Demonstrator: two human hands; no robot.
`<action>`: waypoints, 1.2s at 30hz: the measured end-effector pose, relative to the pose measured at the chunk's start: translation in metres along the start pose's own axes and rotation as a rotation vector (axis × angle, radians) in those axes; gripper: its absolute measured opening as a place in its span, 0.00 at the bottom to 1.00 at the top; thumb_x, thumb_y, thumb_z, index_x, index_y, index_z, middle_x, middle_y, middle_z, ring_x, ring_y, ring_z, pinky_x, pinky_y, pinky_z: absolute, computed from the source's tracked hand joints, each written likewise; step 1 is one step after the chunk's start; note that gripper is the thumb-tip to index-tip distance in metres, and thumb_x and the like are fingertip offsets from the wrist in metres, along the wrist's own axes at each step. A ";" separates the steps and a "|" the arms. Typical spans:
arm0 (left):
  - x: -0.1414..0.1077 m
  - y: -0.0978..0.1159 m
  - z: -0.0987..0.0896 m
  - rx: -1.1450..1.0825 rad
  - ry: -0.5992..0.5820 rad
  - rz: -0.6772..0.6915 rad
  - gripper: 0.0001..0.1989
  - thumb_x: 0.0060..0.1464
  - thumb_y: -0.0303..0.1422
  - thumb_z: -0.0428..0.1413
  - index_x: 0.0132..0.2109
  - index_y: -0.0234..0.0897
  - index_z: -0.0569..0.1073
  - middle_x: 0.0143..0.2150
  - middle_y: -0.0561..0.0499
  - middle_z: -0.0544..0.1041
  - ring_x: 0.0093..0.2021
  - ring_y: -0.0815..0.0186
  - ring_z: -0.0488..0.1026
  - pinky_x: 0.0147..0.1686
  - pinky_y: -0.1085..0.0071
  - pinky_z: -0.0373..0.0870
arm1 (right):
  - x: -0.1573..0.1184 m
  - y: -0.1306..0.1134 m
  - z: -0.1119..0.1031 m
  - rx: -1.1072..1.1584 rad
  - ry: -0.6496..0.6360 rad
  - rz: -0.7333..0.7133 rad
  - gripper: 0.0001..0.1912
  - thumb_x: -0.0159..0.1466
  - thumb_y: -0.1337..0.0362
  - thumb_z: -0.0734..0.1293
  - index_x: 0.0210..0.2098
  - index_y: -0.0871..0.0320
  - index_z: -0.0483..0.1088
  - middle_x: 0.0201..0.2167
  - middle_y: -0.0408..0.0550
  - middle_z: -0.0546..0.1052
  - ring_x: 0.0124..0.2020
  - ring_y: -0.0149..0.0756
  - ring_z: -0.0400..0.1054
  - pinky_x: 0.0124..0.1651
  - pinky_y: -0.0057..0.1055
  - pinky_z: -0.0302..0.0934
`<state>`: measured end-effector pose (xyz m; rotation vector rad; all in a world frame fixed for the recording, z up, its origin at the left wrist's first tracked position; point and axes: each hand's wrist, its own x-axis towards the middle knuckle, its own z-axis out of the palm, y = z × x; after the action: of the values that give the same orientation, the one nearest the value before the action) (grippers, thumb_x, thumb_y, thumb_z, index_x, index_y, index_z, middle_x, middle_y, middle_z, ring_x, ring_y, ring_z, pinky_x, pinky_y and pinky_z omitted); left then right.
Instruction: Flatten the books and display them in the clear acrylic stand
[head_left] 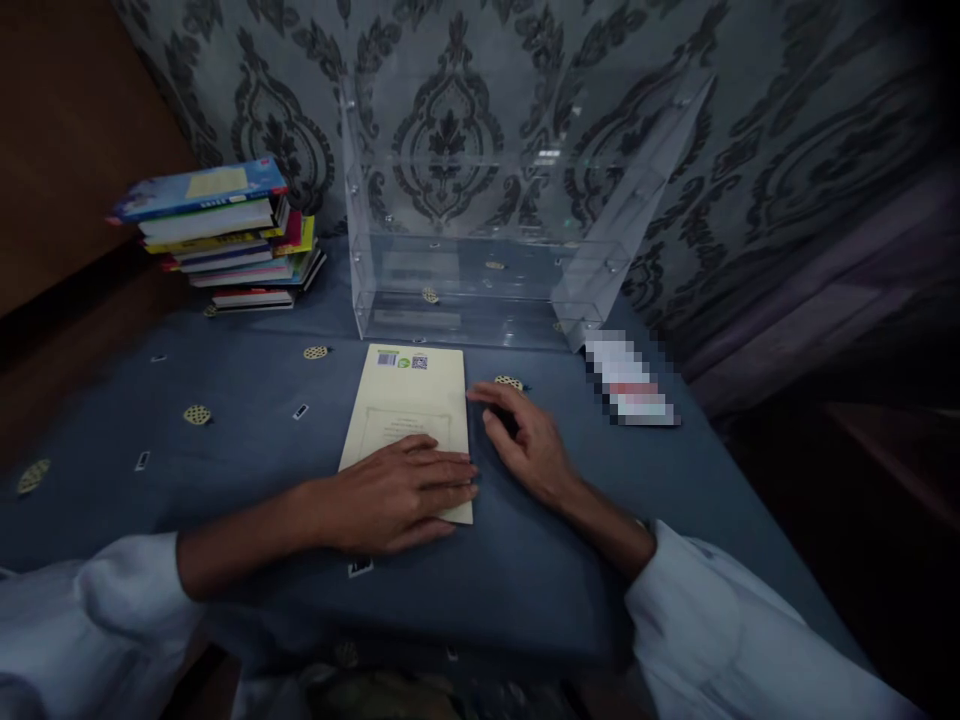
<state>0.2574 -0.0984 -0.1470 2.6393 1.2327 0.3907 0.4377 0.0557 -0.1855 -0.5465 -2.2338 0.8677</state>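
Note:
A cream-coloured book lies flat on the cloth in front of me, with a barcode and a QR code along its far edge. Across its near half rests my left hand, palm down, fingers stretched to the right. Beside the book's right edge is my right hand, resting on the cloth with fingers slightly bent and thumb apart from the forefinger. Nothing shows between those fingers. Whether its fingertips touch the book's edge, I cannot tell.
Behind the book stands a clear plastic tiered rack against the patterned wall. A pile of books is at the back left. To the right lies a blurred-out flat item. The blue tablecloth has pineapple prints; the table's right edge slopes away.

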 end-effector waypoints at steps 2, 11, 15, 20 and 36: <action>0.000 -0.003 -0.003 -0.045 0.016 0.008 0.20 0.71 0.36 0.46 0.62 0.31 0.70 0.64 0.38 0.72 0.67 0.56 0.66 0.67 0.54 0.60 | -0.001 -0.001 0.000 -0.021 -0.018 -0.034 0.18 0.69 0.67 0.60 0.57 0.54 0.69 0.48 0.52 0.80 0.50 0.46 0.75 0.52 0.45 0.70; -0.010 -0.105 -0.016 -0.063 0.343 -0.327 0.18 0.67 0.29 0.46 0.58 0.35 0.74 0.58 0.42 0.78 0.59 0.57 0.73 0.60 0.57 0.69 | 0.006 -0.008 0.006 -0.192 -0.125 -0.245 0.18 0.68 0.71 0.60 0.56 0.56 0.69 0.49 0.54 0.79 0.53 0.48 0.71 0.54 0.50 0.70; -0.019 -0.134 -0.008 -0.005 0.384 -0.380 0.18 0.66 0.27 0.46 0.57 0.35 0.75 0.58 0.41 0.77 0.58 0.57 0.74 0.59 0.55 0.70 | 0.019 -0.016 0.020 -0.211 -0.239 -0.348 0.20 0.68 0.72 0.59 0.58 0.59 0.68 0.51 0.57 0.79 0.56 0.49 0.69 0.56 0.53 0.68; -0.026 -0.136 0.001 0.023 0.404 -0.332 0.19 0.65 0.26 0.46 0.59 0.35 0.73 0.60 0.42 0.76 0.62 0.58 0.71 0.62 0.54 0.67 | 0.029 -0.030 0.043 -0.228 -0.344 -0.383 0.20 0.70 0.70 0.58 0.60 0.61 0.67 0.57 0.59 0.76 0.62 0.49 0.66 0.61 0.55 0.64; -0.027 -0.136 0.002 0.089 0.394 -0.288 0.20 0.65 0.24 0.46 0.60 0.36 0.72 0.61 0.42 0.75 0.62 0.59 0.70 0.62 0.53 0.68 | -0.011 -0.072 0.056 -0.195 -0.515 -0.533 0.21 0.68 0.74 0.61 0.60 0.63 0.67 0.55 0.58 0.78 0.61 0.42 0.65 0.61 0.43 0.64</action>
<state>0.1439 -0.0333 -0.1928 2.4722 1.7557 0.8496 0.3955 -0.0245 -0.1705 0.2281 -2.7520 0.5501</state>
